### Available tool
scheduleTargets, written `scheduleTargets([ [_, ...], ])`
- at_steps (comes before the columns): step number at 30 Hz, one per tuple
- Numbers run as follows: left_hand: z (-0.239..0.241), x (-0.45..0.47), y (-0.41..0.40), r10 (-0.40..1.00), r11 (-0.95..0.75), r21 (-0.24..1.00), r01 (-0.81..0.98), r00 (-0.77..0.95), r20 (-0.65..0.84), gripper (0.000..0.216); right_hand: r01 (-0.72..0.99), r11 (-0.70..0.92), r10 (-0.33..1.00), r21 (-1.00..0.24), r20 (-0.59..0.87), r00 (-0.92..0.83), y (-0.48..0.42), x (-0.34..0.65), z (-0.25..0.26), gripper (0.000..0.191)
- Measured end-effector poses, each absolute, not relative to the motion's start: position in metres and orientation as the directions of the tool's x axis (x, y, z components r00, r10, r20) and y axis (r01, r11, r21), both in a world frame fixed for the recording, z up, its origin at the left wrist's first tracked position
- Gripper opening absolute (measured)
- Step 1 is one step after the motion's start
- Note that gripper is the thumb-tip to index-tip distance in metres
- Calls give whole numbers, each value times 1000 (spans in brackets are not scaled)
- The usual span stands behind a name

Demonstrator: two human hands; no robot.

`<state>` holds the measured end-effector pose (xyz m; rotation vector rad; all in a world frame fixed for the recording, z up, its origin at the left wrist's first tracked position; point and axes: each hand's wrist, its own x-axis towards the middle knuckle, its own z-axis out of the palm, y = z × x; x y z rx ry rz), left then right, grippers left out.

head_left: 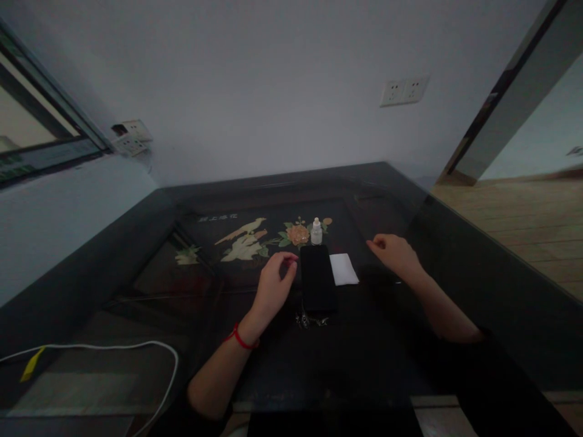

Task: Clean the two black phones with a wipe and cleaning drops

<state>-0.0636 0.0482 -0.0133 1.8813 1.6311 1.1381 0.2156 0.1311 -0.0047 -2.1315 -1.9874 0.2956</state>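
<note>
Facing a dark glossy table, I am holding my hands well apart. My left hand is curling loosely, gripping nothing I can see, its fingertips hovering just beside a black phone; whether they are touching it, I cannot tell. My right hand is bending in a slack curl, also released, well to the right of the phone. The phone is lying flat between both hands. A folded white sheet is sitting along its right edge; a small capped bottle is standing upright just beyond its far end, near a painted flower. A silvery chain is lying by its near end. I am wearing a red bracelet on my left wrist.
</note>
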Motion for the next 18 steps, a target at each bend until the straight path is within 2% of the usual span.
scheduleTargets([
  [3, -11, -67, 51, 946, -215, 768, 603, -67, 318, 16, 952, -77, 997, -295, -40, 68, 133, 224, -14, 29],
  [8, -13, -65, 50, 956, -211, 788, 578, -48, 291, 14, 946, -32, 996, -322, -87, 4, 131, 215, -28, 28],
  [18, -13, -63, 48, 962, -219, 844, 490, -34, 270, 10, 913, -20, 997, -407, -76, -12, 128, 209, -34, 23],
])
